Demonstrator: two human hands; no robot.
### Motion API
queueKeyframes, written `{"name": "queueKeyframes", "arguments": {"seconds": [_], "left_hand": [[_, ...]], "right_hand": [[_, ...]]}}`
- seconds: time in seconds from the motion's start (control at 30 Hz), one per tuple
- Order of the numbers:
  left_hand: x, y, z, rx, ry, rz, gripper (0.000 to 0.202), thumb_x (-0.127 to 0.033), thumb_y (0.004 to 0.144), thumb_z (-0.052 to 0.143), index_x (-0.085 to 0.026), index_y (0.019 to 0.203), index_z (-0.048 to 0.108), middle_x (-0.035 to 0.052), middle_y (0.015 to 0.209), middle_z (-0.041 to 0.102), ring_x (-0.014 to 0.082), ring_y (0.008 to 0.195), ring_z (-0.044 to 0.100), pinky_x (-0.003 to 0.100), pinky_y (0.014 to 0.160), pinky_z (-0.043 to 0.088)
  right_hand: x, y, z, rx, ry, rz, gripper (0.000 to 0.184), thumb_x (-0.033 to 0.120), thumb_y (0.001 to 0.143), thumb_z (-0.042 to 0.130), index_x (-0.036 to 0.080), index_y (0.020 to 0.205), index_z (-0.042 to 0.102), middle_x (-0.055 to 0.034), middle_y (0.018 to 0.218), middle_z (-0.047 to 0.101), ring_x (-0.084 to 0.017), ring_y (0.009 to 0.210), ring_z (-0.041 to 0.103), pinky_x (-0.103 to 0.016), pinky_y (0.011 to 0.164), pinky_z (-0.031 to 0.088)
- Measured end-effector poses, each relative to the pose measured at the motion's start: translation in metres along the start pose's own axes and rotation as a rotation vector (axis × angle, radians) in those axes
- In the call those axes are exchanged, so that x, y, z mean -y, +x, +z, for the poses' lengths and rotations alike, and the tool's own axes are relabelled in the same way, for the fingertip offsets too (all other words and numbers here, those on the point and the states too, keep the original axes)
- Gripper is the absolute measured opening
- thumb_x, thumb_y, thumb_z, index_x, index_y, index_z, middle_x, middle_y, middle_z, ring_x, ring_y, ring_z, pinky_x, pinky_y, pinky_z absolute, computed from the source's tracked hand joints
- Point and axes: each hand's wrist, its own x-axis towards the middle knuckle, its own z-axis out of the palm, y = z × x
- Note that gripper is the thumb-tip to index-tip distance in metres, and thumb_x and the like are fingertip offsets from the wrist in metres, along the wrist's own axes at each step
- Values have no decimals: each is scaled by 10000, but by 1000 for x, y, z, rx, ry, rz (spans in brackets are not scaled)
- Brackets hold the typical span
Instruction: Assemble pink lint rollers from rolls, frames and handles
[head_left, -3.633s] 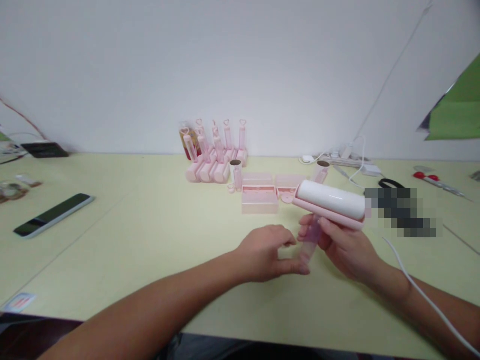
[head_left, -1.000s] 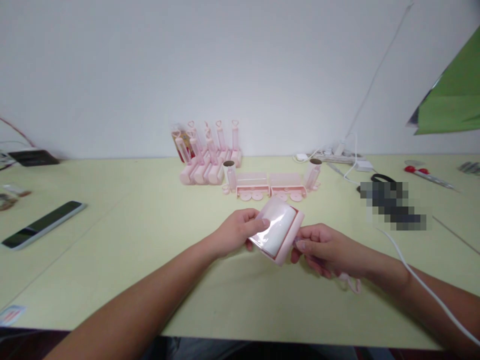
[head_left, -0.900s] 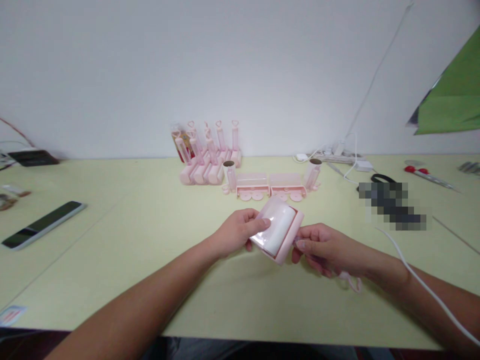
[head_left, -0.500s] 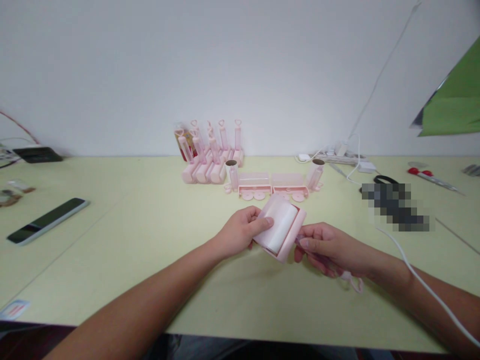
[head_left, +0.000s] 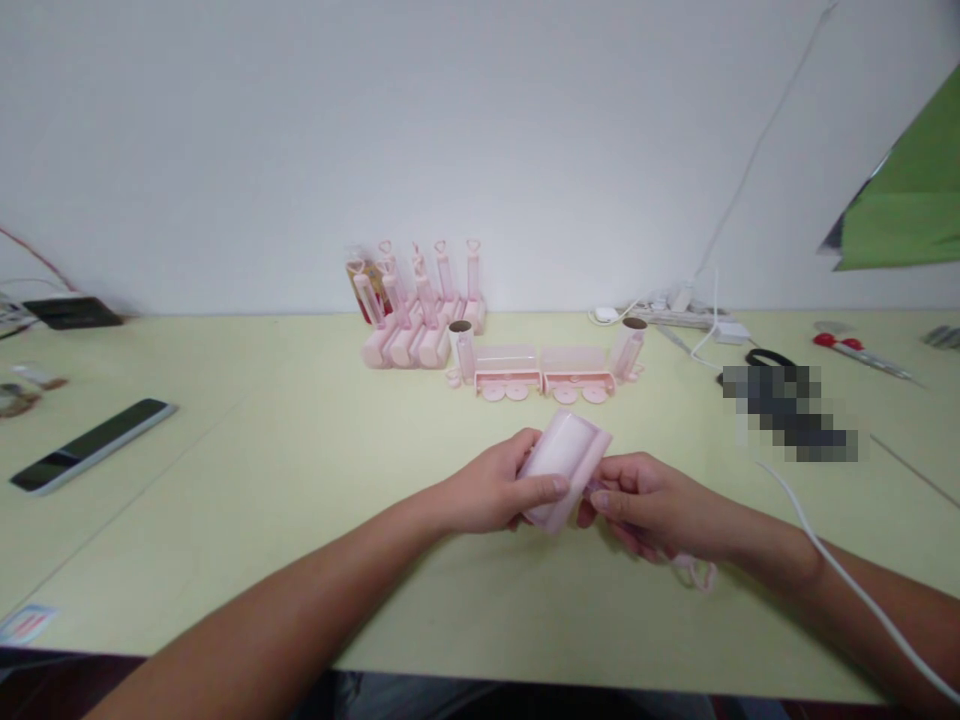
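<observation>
Both of my hands hold a pink lint roller (head_left: 564, 462) above the yellow-green table (head_left: 300, 470). A frosted pink cover hides its white roll. My left hand (head_left: 491, 492) grips the covered head from the left, thumb lying across the front. My right hand (head_left: 651, 505) is closed around the translucent pink handle, whose heart-shaped end (head_left: 699, 574) sticks out below the palm.
Several finished pink rollers (head_left: 416, 320) stand at the wall, with pink cases (head_left: 540, 370) and two cardboard-cored rolls (head_left: 627, 348) in front. A phone (head_left: 90, 444) lies left. Power strip (head_left: 686, 316), black scissors (head_left: 765, 358), a white cable (head_left: 847, 580) and a red-handled tool (head_left: 862, 358) lie right.
The cover has closed over the white roll, which showed half a second ago. My left thumb has slid across the front of the head. Earlier, the roller was held up by its handle.
</observation>
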Motion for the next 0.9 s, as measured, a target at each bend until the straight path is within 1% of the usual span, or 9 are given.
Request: {"name": "queueKeyframes", "arguments": {"seconds": [0.07, 0.17, 0.27, 0.37, 0.53, 0.7, 0.77, 0.83, 0.9], "left_hand": [[-1, 0, -1, -16, 29, -15, 667, -552, 769, 705, -180, 1265, 460, 34, 894, 577, 100, 577, 544, 177, 411, 414], [1, 4, -2, -43, 8, -43, 696, -570, 747, 714, -180, 1266, 461, 25, 866, 577, 97, 537, 532, 190, 391, 419], [6, 7, -7, -72, -32, -46, 656, -570, 751, 710, -157, 1204, 476, 0, 770, 560, 82, 479, 494, 183, 375, 388], [8, 7, -14, -106, -66, -39, 581, -552, 771, 699, -145, 1124, 482, -19, 696, 538, 74, 445, 471, 175, 373, 360], [8, 4, -19, -122, -86, 2, 542, -521, 805, 679, -145, 1136, 474, -25, 707, 517, 68, 485, 455, 167, 409, 334], [9, 1, -17, -133, 16, 34, 605, -515, 795, 695, -141, 1210, 462, 15, 874, 546, 84, 611, 494, 191, 500, 400], [9, 1, -16, -115, 0, 27, 606, -516, 796, 692, -144, 1212, 456, 2, 840, 538, 79, 584, 484, 184, 474, 385], [10, 3, -15, -110, -63, 6, 598, -523, 803, 680, -150, 1208, 446, -25, 754, 521, 66, 502, 453, 172, 418, 348], [10, 6, -14, -117, -128, -20, 579, -528, 804, 674, -153, 1185, 452, -36, 690, 524, 62, 435, 439, 168, 374, 332]], "right_hand": [[1, 0, 0, -4, 4, 3, 379, 505, 885, 589, 135, 967, 603, 51, 515, 544, -61, 355, 439, -157, 346, 308], [4, -1, -1, 17, -8, -27, 384, 495, 880, 605, 131, 1003, 601, 32, 574, 569, -69, 409, 488, -157, 370, 347], [9, -3, -4, 22, -37, -69, 406, 485, 868, 631, 145, 1087, 593, -26, 789, 641, -83, 523, 557, -184, 445, 443], [11, -4, -8, -30, -94, -33, 387, 489, 887, 600, 167, 1101, 582, -45, 924, 637, -71, 527, 531, -188, 434, 431], [11, -5, -6, -107, -296, -59, 374, 494, 936, 508, 143, 844, 599, 33, 613, 490, -59, 453, 403, -180, 411, 304], [11, -2, -1, -122, -341, -117, 343, 452, 927, 527, 153, 768, 581, 40, 605, 458, -59, 462, 378, -187, 414, 277], [11, -1, 0, -120, -322, -105, 350, 451, 922, 534, 155, 741, 574, 43, 588, 454, -57, 449, 381, -186, 408, 275], [11, -2, -1, -128, -273, -77, 348, 463, 908, 557, 153, 753, 592, 52, 548, 440, -56, 423, 370, -184, 392, 267], [14, -5, -4, -173, -182, -44, 318, 474, 886, 599, 159, 909, 640, 56, 528, 469, -62, 392, 377, -183, 368, 273]]}}
